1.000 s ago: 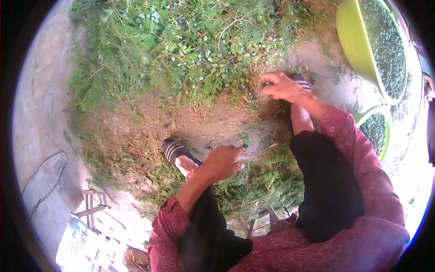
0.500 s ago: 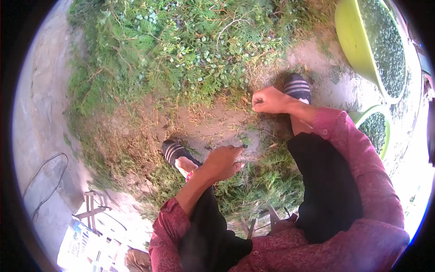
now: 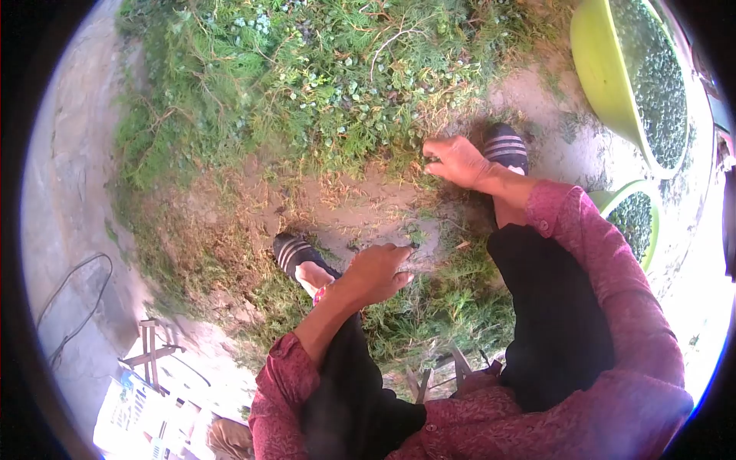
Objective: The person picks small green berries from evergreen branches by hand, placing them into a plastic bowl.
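A pile of cut green sprigs (image 3: 307, 84) with small pale berries lies on the bare earth in front of me. My right hand (image 3: 458, 159) reaches to the pile's near edge, just left of my right sandal (image 3: 506, 149), and its fingers pinch some sprigs there. Beside my left sandal (image 3: 295, 257), my left hand (image 3: 377, 272) hangs over my left knee above the grass with its fingers bunched together. I see nothing in it.
A large lime-green basin (image 3: 602, 69) filled with small green bits stands at the upper right, and a smaller green basin (image 3: 622, 195) sits below it. A wooden frame (image 3: 149, 349) and a dark cable (image 3: 73, 299) lie on the concrete at the left.
My right hand came down from the pile towards my right foot, closed into a fist, and has now reached back to the pile's edge. My left hand stayed still.
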